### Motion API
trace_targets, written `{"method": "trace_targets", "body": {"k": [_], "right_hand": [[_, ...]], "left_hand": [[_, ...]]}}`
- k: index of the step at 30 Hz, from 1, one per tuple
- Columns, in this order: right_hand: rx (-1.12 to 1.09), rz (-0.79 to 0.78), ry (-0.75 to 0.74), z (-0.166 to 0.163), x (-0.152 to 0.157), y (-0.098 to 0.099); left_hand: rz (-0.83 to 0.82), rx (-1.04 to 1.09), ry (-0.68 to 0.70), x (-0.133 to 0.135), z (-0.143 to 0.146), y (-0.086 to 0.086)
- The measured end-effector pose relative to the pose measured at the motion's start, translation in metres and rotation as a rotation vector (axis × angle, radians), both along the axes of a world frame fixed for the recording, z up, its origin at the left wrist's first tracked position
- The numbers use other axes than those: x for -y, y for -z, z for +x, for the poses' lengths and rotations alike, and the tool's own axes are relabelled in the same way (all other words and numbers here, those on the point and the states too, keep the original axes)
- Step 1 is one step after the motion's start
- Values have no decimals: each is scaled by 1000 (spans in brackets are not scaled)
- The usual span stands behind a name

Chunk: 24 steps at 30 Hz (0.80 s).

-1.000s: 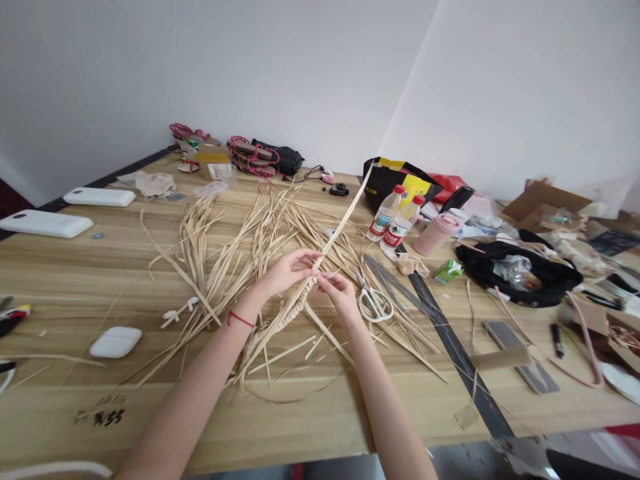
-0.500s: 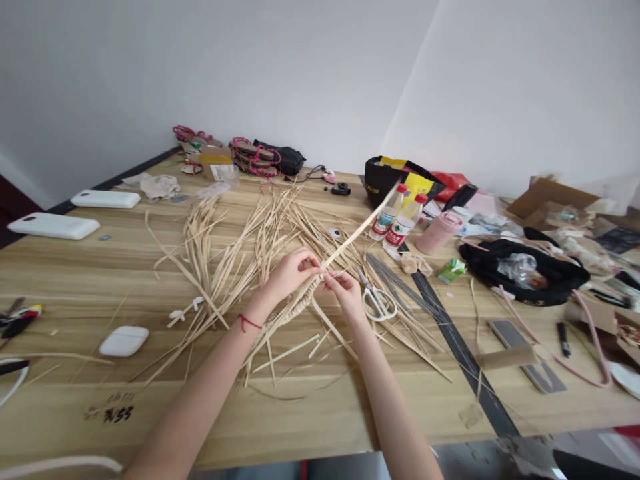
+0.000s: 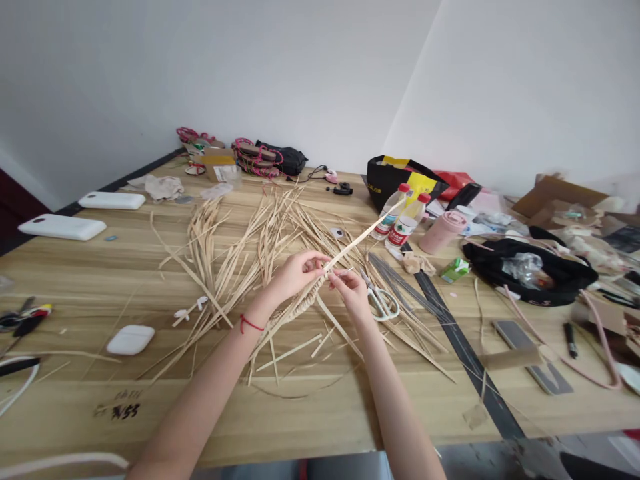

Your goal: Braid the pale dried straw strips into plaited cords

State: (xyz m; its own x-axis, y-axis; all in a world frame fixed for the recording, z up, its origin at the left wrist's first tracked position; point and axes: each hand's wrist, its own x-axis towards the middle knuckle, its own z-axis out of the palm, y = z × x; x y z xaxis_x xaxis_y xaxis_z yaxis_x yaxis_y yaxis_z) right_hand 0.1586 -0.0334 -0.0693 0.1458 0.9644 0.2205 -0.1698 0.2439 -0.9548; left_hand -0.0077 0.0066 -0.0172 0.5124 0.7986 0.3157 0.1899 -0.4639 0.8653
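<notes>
My left hand [image 3: 300, 272], with a red string at the wrist, pinches a bundle of long pale straw strips [image 3: 353, 245] that points up and to the right. Close beside it, the fingers of my right hand [image 3: 351, 288] are pressed together on a thin strip at the same bundle. Below my fingers runs a braided, coiled section [image 3: 309, 298] of the straw, slanting down to the left. Loose straw strips [image 3: 270, 230] spread over the table behind my hands. White-handled scissors [image 3: 384, 303] lie just right of my right hand.
Two red-capped bottles [image 3: 406, 223], a pink tumbler [image 3: 443, 231] and a black-and-yellow bag [image 3: 400, 181] stand at the back right. A black pouch [image 3: 530, 270] and a grey phone [image 3: 533, 357] lie to the right. At the left are a white earphone case [image 3: 131, 339] and white power banks [image 3: 63, 227].
The view has shifted slightly, so everything sits a little further right. My left fingers have lifted and spread slightly on the bundle; my right hand keeps its pinch.
</notes>
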Motion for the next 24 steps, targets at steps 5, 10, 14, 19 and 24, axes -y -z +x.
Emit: {"method": "trace_targets", "body": {"k": [5,10,14,19,24], "right_hand": [[38,2,-9,1,0,-2],[52,10,-11,-2,4,-6],[56,13,-21,-5,7,-9],[72,12,-33,-7,8,-10],[48,-1,-24,-7,8,-11]], "left_hand": [[75,-88,5,5,-2,-8],[93,-144,-24,9,-3,-15],[115,-100,-85,12,0,-18],[32,-31,-99,8,4,-12],[-117,139,68,-6,-8,-5]]}}
